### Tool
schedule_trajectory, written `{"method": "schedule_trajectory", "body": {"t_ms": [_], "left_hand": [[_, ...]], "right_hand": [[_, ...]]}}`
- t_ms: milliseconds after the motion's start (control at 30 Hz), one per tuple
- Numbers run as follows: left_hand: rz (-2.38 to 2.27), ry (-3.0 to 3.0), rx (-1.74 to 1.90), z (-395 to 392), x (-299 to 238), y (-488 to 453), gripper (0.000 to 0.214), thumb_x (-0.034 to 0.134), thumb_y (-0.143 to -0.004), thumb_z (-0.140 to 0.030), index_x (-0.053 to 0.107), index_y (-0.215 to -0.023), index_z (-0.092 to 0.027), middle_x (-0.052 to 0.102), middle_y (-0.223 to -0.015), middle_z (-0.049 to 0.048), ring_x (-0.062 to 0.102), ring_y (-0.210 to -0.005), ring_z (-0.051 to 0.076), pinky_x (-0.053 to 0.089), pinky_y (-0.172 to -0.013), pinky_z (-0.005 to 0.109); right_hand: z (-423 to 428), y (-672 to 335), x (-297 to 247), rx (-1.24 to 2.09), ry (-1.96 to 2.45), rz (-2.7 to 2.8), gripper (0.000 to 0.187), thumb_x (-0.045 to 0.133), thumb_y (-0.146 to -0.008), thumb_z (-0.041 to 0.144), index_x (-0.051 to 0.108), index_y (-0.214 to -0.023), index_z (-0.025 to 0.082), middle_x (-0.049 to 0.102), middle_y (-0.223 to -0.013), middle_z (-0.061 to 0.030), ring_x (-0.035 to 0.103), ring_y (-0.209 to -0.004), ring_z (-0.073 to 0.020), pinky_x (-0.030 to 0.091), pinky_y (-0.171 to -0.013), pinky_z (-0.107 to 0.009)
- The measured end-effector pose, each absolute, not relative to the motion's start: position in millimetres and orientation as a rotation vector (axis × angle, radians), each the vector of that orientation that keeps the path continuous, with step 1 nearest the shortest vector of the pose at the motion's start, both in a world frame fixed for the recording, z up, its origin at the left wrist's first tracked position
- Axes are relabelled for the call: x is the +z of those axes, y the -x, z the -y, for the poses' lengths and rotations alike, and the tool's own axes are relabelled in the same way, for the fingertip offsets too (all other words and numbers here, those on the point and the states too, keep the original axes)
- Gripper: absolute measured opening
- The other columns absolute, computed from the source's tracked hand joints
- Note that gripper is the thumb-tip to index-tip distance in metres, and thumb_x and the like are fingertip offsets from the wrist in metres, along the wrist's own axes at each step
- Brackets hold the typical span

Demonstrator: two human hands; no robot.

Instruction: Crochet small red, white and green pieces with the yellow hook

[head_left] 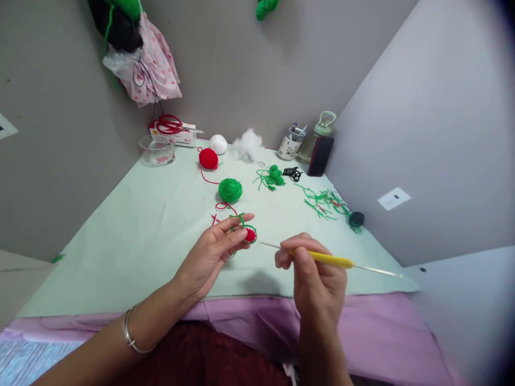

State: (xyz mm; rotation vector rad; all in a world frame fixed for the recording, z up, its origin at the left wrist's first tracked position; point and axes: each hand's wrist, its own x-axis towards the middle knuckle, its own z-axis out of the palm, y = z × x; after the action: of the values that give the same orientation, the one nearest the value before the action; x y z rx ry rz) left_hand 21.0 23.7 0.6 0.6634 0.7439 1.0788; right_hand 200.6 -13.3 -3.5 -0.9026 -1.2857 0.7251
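Observation:
Pinched between the thumb and fingers of my left hand [217, 244] is a small round crochet piece [250, 234], red in the middle with a white ring and a green edge. Green yarn loops over that hand's forefinger. My right hand [316, 271] grips a crochet hook [332, 260] by its yellow handle; the thin metal tip points left, a short way apart from the crochet piece. Just beyond my left hand lies a green yarn ball [230, 190], and farther back a red yarn ball [208, 158] with its strand trailing toward me.
At the back are a plastic tub [157, 153], red-handled scissors [171, 124], a white ball [218, 144], stuffing [248, 145], a pen cup [290, 146], a bottle [311, 145] and a phone [321, 156]. Green yarn scraps [325, 203] lie on the right. Walls enclose the table [120, 241].

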Motion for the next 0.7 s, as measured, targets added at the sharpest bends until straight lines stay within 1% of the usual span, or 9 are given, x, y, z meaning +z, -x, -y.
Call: {"method": "schedule_trajectory", "body": {"t_ms": [100, 233, 367, 600, 700], "left_hand": [[-0.752, -0.706, 1.086, -22, 3, -21, 0.037, 0.086, -0.085, -0.029, 0.081, -0.12, -0.019, 0.075, -0.09, 0.004, 0.066, -0.095, 0.018, 0.049, -0.092, 0.03], [-0.766, -0.759, 1.124, -19, 4, -21, 0.035, 0.087, -0.083, -0.03, 0.082, -0.117, -0.021, 0.074, -0.094, 0.0033, 0.065, -0.09, 0.016, 0.049, -0.089, 0.029], [-0.802, -0.811, 1.147, -18, 0, -21, 0.034, 0.086, -0.084, -0.031, 0.082, -0.116, -0.022, 0.073, -0.095, 0.0025, 0.064, -0.088, 0.015, 0.048, -0.091, 0.03], [-0.859, -0.876, 1.199, -17, -6, -22, 0.03, 0.087, -0.083, -0.032, 0.082, -0.111, -0.023, 0.074, -0.093, 0.0023, 0.068, -0.095, 0.019, 0.048, -0.096, 0.033], [-0.903, -0.919, 1.221, -15, -5, -23, 0.027, 0.087, -0.083, -0.032, 0.082, -0.109, -0.023, 0.075, -0.094, 0.0022, 0.069, -0.096, 0.02, 0.049, -0.095, 0.033]], "right_hand": [[19, -195, -2, 0.628, 0.929, 1.381, 0.021, 0.059, -0.104, 0.024, 0.079, -0.101, 0.025, 0.064, -0.073, -0.0005, 0.062, -0.067, -0.0143, 0.051, -0.061, -0.029], [17, -192, -2, 0.582, 0.938, 1.448, 0.023, 0.057, -0.105, 0.019, 0.079, -0.105, 0.027, 0.066, -0.077, 0.0007, 0.062, -0.069, -0.0126, 0.051, -0.063, -0.027], [17, -193, -4, 0.492, 0.991, 1.533, 0.022, 0.058, -0.104, 0.016, 0.077, -0.11, 0.027, 0.07, -0.083, -0.0001, 0.064, -0.075, -0.0132, 0.052, -0.068, -0.028], [21, -188, -7, 0.366, 0.964, 1.639, 0.024, 0.055, -0.103, 0.01, 0.072, -0.112, 0.024, 0.074, -0.09, -0.0043, 0.067, -0.081, -0.0174, 0.054, -0.069, -0.033], [21, -184, -8, 0.284, 0.947, 1.681, 0.028, 0.055, -0.101, 0.006, 0.071, -0.115, 0.024, 0.075, -0.091, -0.0046, 0.069, -0.083, -0.0178, 0.056, -0.07, -0.032]]}}
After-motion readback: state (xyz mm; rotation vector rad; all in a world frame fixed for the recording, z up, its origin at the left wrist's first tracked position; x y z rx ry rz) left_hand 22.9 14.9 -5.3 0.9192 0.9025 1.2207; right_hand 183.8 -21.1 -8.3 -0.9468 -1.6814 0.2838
